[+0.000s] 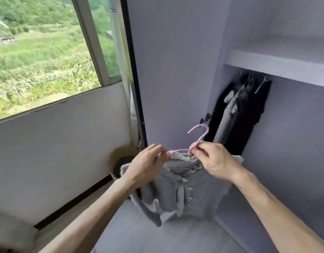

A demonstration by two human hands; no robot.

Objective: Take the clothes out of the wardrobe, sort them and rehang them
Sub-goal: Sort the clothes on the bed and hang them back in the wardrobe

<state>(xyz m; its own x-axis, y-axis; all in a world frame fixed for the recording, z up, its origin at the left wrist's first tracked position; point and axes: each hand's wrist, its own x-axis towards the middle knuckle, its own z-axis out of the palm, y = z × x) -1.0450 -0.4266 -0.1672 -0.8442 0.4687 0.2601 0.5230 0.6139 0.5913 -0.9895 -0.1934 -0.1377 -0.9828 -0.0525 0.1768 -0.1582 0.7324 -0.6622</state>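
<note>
A grey garment (183, 189) with white lace trim and a row of buttons hangs from a pink hanger (200, 133) in front of me. My right hand (215, 161) pinches the hanger just below its hook. My left hand (148, 166) grips the garment's left shoulder at the hanger's arm. The sleeves droop below. Inside the open wardrobe (285, 134), dark and grey clothes (237, 114) hang on hangers under a white shelf (278, 67).
The wardrobe's open door (168, 70) stands to the left of the clothes. A woven basket (121, 159) sits on the floor by the wall under a large window (42, 52). A pale cushion or bed corner (10, 232) lies at the bottom left.
</note>
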